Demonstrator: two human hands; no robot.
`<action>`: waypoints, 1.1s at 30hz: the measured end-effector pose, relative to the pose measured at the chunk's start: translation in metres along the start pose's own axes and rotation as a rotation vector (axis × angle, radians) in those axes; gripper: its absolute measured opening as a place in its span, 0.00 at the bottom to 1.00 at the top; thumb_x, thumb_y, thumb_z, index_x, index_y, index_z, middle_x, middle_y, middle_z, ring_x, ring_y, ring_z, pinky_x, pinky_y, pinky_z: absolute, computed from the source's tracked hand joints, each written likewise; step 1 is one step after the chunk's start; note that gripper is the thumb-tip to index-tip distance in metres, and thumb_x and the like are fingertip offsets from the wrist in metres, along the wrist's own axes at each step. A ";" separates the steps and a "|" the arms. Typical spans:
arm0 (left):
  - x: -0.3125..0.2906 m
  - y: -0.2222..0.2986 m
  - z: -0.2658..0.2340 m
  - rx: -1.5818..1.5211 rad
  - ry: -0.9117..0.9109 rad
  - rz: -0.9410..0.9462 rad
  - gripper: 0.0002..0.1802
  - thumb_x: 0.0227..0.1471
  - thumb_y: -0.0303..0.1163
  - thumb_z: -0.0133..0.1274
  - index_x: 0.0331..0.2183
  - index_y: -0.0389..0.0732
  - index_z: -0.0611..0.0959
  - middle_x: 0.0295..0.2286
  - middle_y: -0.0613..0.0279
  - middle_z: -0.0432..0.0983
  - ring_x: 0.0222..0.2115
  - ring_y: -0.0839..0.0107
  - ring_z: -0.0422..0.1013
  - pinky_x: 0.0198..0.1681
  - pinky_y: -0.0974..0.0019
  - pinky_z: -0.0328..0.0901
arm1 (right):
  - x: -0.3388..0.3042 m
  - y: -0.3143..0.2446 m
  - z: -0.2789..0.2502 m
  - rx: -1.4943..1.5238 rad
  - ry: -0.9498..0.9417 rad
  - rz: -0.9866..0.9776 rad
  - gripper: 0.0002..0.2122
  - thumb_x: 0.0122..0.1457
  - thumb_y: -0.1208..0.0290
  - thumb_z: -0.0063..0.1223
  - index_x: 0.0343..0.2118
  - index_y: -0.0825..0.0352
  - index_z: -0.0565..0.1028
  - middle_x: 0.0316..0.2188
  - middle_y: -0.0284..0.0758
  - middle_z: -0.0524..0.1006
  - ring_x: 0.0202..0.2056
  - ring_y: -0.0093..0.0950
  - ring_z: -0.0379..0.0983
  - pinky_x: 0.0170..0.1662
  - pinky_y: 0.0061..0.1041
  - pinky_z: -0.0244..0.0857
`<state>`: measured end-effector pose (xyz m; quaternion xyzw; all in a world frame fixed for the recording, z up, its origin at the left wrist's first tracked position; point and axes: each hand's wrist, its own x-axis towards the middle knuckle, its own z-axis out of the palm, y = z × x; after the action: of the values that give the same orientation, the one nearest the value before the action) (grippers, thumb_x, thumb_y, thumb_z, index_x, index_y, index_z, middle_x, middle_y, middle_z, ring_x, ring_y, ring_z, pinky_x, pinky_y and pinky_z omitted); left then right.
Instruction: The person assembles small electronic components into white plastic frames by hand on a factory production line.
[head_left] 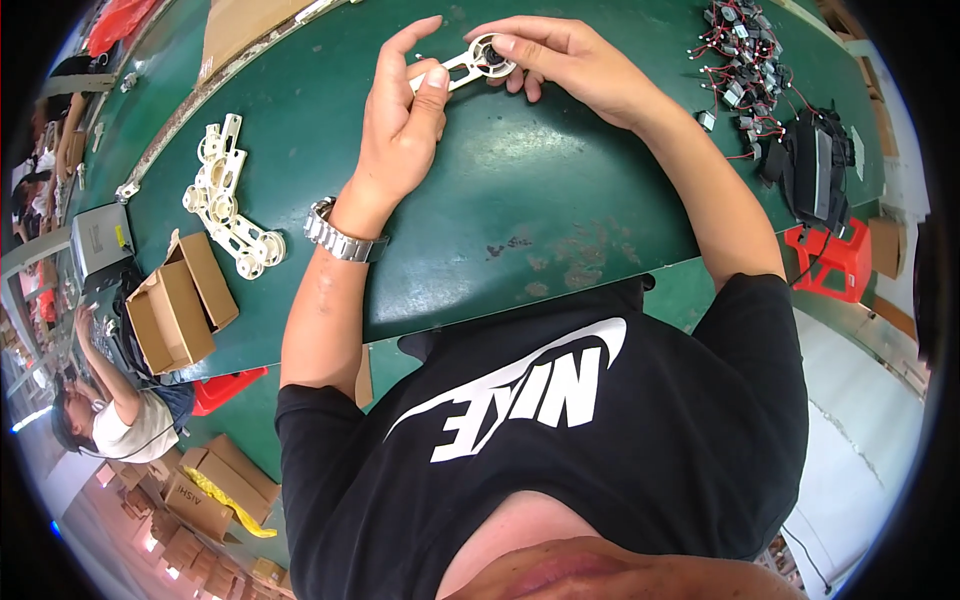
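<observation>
The left hand grips a cream plastic bracket; the right hand pinches it near the black insert. Probably fitting now; next needs steady, aligned pressing.

Smooth cream plastic part, glossy green tabletop
</observation>
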<state>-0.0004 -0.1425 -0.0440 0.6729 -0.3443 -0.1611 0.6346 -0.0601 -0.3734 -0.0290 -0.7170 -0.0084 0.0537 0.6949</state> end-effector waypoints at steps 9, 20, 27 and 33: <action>0.001 0.000 0.000 -0.026 -0.004 -0.006 0.30 0.72 0.40 0.47 0.66 0.36 0.61 0.25 0.71 0.66 0.21 0.82 0.60 0.24 0.76 0.59 | -0.002 0.011 0.005 -0.203 0.001 -0.133 0.17 0.67 0.70 0.61 0.56 0.67 0.77 0.38 0.27 0.80 0.34 0.13 0.72 0.33 0.16 0.66; -0.002 0.005 -0.001 0.196 -0.012 0.055 0.26 0.71 0.35 0.47 0.64 0.38 0.65 0.25 0.63 0.73 0.24 0.76 0.66 0.30 0.69 0.62 | -0.002 -0.004 0.008 -0.055 0.018 -0.008 0.15 0.64 0.71 0.62 0.53 0.65 0.79 0.30 0.23 0.77 0.30 0.12 0.70 0.31 0.15 0.62; 0.007 0.040 -0.020 0.908 0.255 0.029 0.26 0.68 0.45 0.51 0.60 0.40 0.72 0.31 0.55 0.78 0.37 0.49 0.78 0.40 0.52 0.72 | 0.015 -0.014 -0.025 -0.126 0.007 0.133 0.16 0.66 0.60 0.63 0.51 0.65 0.80 0.29 0.24 0.75 0.26 0.12 0.66 0.29 0.14 0.60; -0.022 0.060 -0.129 1.627 0.363 -0.240 0.16 0.57 0.40 0.62 0.43 0.42 0.83 0.40 0.47 0.80 0.44 0.44 0.75 0.47 0.46 0.71 | 0.082 -0.039 -0.059 -0.390 -0.107 0.298 0.12 0.68 0.61 0.58 0.37 0.67 0.81 0.23 0.29 0.73 0.26 0.19 0.69 0.28 0.21 0.65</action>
<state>0.0524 -0.0296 0.0272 0.9680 -0.1719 0.1815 -0.0242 0.0295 -0.4241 0.0066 -0.8270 0.0504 0.1908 0.5264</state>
